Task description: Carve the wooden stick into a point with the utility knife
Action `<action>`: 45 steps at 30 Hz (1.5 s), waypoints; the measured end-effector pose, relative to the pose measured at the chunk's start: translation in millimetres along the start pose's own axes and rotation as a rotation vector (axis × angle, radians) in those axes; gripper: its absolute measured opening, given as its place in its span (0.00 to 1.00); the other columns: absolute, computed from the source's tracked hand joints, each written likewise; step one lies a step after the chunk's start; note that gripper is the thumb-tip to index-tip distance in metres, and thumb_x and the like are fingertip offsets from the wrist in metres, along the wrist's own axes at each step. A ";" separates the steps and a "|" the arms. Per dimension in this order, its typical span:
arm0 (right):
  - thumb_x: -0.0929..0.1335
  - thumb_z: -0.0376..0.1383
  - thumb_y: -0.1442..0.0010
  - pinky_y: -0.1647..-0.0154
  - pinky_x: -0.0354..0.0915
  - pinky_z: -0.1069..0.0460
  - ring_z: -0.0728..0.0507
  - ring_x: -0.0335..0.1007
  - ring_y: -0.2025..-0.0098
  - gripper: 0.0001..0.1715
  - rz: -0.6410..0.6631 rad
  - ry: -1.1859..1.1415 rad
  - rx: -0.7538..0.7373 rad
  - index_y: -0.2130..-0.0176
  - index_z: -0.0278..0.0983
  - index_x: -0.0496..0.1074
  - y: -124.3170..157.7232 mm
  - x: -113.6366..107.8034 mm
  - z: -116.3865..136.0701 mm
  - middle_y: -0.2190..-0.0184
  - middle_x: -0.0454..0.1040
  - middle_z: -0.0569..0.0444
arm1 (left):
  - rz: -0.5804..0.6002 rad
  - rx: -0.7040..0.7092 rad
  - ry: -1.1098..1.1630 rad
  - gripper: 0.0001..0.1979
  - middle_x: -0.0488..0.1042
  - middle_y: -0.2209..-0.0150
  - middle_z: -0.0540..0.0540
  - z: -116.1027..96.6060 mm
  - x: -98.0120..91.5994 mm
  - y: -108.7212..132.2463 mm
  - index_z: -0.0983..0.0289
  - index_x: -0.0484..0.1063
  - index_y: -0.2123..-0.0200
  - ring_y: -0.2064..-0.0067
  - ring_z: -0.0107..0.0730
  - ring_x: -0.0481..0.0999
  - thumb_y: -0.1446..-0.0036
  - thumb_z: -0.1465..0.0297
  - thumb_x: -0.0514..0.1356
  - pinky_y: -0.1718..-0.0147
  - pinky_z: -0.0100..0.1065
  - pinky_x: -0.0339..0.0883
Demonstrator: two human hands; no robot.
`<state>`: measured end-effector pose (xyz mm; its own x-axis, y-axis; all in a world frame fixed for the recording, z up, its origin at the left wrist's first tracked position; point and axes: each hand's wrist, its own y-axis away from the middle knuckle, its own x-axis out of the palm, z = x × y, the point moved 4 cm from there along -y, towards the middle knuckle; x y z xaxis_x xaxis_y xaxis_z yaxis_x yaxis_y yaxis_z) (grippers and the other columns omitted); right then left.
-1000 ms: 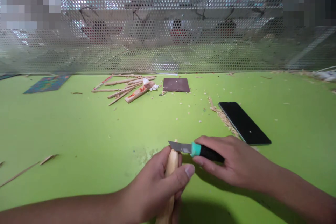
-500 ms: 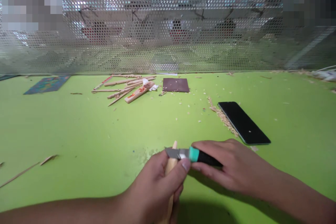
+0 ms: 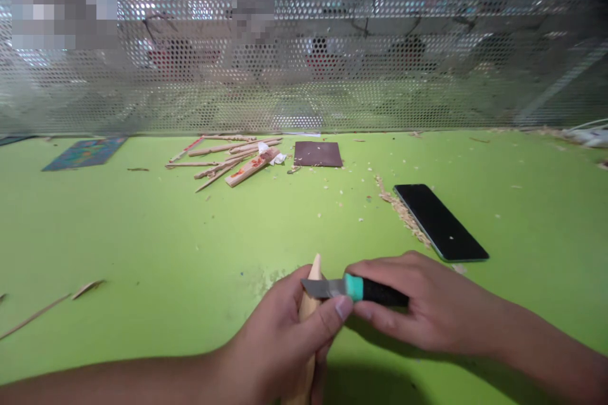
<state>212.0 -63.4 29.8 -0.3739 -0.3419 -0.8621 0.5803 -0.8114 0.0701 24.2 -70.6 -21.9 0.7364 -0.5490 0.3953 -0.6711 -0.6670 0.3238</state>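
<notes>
My left hand (image 3: 289, 335) is wrapped round a pale wooden stick (image 3: 308, 307), whose narrow tip points away from me. In my right hand (image 3: 413, 300) is a carving knife (image 3: 377, 291) with a black handle and a teal collar. Its grey blade lies across the stick just below the tip. My left thumb presses near the base of the blade, by the collar. The stick's lower part is partly hidden by my left fingers.
A black phone (image 3: 441, 221) lies to the right beside a line of wood shavings (image 3: 403, 212). Further back are several carved sticks (image 3: 213, 168), a stained wood piece (image 3: 251, 168) and a brown sandpaper-like sheet (image 3: 318, 154). A perforated metal screen (image 3: 304, 76) stands behind the green table (image 3: 166, 253).
The knife blade has moved slightly down the stick, toward me, and now tilts more. My left thumb has shifted a little right and down along with it.
</notes>
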 end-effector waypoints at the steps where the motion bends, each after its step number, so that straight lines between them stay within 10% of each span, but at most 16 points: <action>1: 0.62 0.53 0.24 0.71 0.54 0.51 0.47 0.65 0.74 0.24 0.005 -0.012 -0.010 0.63 0.40 0.71 0.0 0.0 0.8 0.74 0.71 0.58 | 0.005 0.002 0.002 0.25 0.66 0.76 0.41 0.1 -0.3 -0.1 0.61 0.65 0.60 0.83 0.18 0.66 0.36 0.47 0.68 0.85 0.22 0.70; 17: 0.60 0.53 0.22 0.66 0.69 0.47 0.38 0.83 0.65 0.26 -0.262 0.126 0.070 0.49 0.39 0.77 1.2 -5.3 -8.4 0.61 0.86 0.47 | -0.050 -0.048 0.016 0.25 0.65 0.79 0.41 -2.0 5.3 1.3 0.61 0.66 0.60 0.86 0.18 0.62 0.34 0.45 0.64 0.88 0.21 0.66; 33: 0.63 0.52 0.24 0.71 0.56 0.52 0.47 0.67 0.73 0.23 0.013 -0.049 -0.006 0.63 0.40 0.72 -0.8 -2.6 5.4 0.73 0.73 0.58 | -0.035 0.046 -0.168 0.24 0.65 0.77 0.43 -7.4 1.2 0.9 0.62 0.70 0.58 0.81 0.22 0.63 0.34 0.46 0.64 0.80 0.26 0.62; 45: 0.63 0.52 0.24 0.64 0.74 0.46 0.35 0.85 0.63 0.24 -0.323 0.133 0.151 0.49 0.41 0.80 -0.4 -13.8 -12.6 0.60 0.87 0.47 | -0.080 -0.015 -0.105 0.25 0.65 0.78 0.43 -2.6 4.0 1.3 0.61 0.66 0.65 0.83 0.20 0.61 0.33 0.44 0.62 0.85 0.24 0.62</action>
<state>226.0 -52.4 35.4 -0.4176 -0.0002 -0.9086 0.3309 -0.9314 -0.1518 26.0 -72.4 -17.7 0.7917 -0.5451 0.2758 -0.6108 -0.7032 0.3639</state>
